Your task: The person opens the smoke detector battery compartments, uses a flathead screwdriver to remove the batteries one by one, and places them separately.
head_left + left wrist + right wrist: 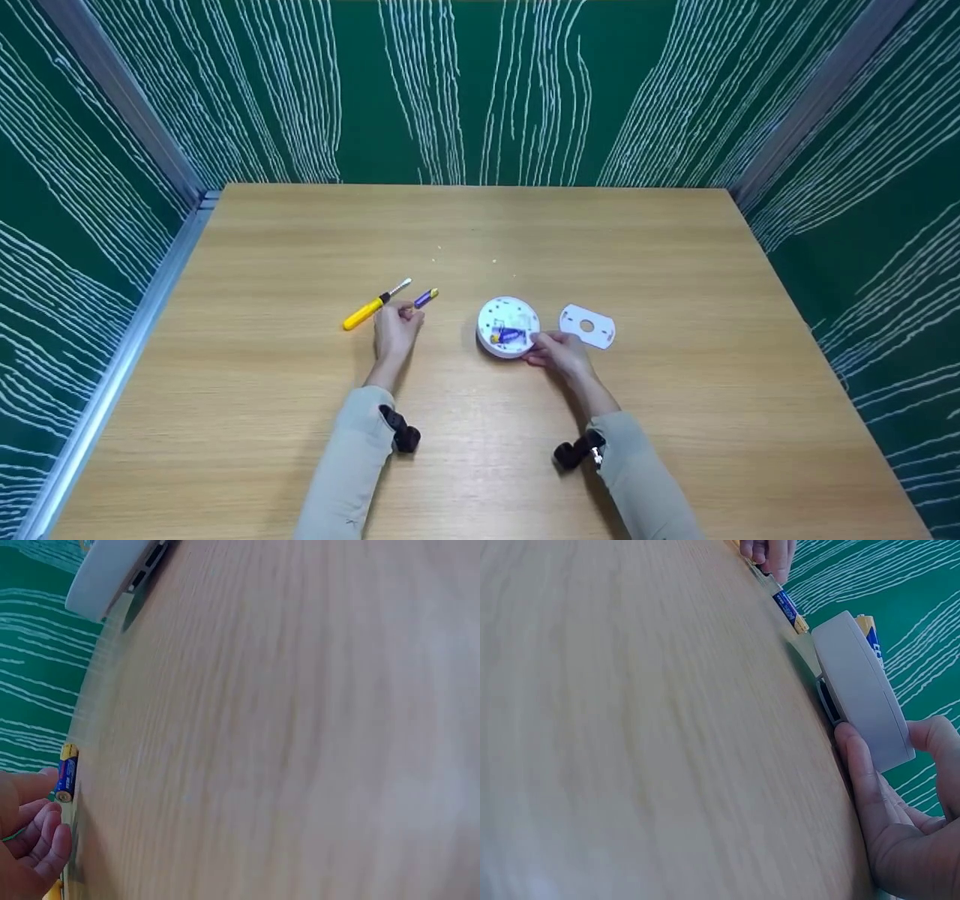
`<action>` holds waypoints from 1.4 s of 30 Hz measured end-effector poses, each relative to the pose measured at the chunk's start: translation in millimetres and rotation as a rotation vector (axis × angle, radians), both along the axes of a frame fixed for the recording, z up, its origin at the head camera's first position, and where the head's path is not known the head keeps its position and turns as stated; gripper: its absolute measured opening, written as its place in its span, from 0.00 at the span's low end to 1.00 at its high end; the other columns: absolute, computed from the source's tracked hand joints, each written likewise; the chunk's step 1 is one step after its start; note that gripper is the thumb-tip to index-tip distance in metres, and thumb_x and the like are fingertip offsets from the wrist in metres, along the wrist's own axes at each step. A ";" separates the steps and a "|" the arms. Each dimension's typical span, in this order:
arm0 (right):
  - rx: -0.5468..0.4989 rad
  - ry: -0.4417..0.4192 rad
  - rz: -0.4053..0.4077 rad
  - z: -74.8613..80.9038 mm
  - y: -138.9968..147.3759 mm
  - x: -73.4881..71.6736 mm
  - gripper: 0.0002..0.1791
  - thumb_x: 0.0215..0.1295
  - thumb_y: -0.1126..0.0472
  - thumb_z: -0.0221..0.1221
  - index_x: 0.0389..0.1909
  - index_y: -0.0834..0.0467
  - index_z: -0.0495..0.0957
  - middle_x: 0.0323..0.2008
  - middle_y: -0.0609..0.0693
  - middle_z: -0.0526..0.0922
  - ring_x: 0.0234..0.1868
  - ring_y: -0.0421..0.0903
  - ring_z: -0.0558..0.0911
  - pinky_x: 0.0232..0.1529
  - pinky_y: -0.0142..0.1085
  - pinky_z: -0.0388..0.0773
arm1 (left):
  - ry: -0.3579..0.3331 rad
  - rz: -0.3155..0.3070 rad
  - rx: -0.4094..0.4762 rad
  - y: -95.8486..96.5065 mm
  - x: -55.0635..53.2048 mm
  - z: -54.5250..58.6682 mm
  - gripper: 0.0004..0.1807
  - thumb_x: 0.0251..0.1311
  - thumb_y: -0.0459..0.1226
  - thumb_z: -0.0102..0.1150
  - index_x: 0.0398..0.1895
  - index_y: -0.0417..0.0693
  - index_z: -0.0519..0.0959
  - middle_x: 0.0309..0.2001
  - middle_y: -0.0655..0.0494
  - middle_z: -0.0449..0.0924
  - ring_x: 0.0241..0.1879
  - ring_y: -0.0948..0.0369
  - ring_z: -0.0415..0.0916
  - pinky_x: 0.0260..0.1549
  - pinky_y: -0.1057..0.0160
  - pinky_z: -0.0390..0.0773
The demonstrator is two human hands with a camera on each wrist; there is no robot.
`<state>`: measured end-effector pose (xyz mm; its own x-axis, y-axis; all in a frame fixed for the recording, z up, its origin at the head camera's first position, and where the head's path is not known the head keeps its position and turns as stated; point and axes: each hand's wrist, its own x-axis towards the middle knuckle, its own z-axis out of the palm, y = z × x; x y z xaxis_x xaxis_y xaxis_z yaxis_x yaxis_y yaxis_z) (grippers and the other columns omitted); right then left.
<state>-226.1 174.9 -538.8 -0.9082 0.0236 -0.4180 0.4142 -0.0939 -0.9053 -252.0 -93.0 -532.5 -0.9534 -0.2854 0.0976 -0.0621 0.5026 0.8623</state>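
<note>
My right hand point(564, 354) grips the near right rim of a round white device point(510, 309), thumb on top and fingers at its underside. A blue and yellow battery point(511, 335) is in the device's open compartment; in the right wrist view that battery point(870, 634) sticks up above the rim. My left hand point(396, 331) is beside a loose battery point(425, 298), its fingers loosely curled and the thumb tip right at the battery's side in the left wrist view. This loose battery lies on the table, left of the device. A yellow-handled screwdriver point(365, 313) lies along the left hand's far side.
A white oblong plate point(601, 332) with a round centre hole lies just beyond the right hand. Several tiny white bits point(494, 261) are scattered farther back on the wooden table point(480, 435). Green walls point(487, 90) with white lines stand at the back and sides.
</note>
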 end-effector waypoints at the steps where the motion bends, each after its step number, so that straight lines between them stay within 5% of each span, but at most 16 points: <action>1: 0.002 0.001 0.000 -0.2 0.1 -0.2 0.18 0.57 0.68 0.53 0.45 0.78 0.67 0.22 0.56 0.79 0.24 0.47 0.80 0.29 0.33 0.79 | 0.002 -0.007 0.001 1.2 1.4 1.0 0.12 0.46 0.30 0.62 0.36 0.34 0.80 0.24 0.51 0.76 0.23 0.61 0.72 0.25 0.66 0.74; 14: 0.001 0.015 -0.002 -0.8 -0.3 -0.3 0.17 0.56 0.69 0.52 0.43 0.78 0.68 0.22 0.56 0.79 0.24 0.46 0.80 0.29 0.32 0.79 | 0.080 -0.143 -0.024 18.4 22.0 17.2 0.13 0.48 0.30 0.62 0.37 0.31 0.78 0.23 0.51 0.76 0.23 0.61 0.71 0.24 0.66 0.74; 24: 0.002 0.005 0.001 -1.5 0.0 -0.7 0.18 0.57 0.68 0.53 0.44 0.78 0.68 0.22 0.55 0.79 0.24 0.46 0.80 0.30 0.32 0.79 | 0.005 -0.250 -0.014 34.3 36.8 25.4 0.14 0.50 0.31 0.61 0.40 0.32 0.77 0.25 0.53 0.74 0.24 0.63 0.70 0.24 0.69 0.72; 42: -0.005 0.014 0.003 -0.2 -0.3 -0.3 0.17 0.56 0.69 0.52 0.43 0.78 0.68 0.22 0.56 0.79 0.24 0.47 0.80 0.28 0.32 0.79 | 0.065 -0.338 0.019 66.3 50.6 27.1 0.14 0.47 0.31 0.64 0.38 0.32 0.78 0.24 0.53 0.75 0.23 0.62 0.71 0.21 0.73 0.72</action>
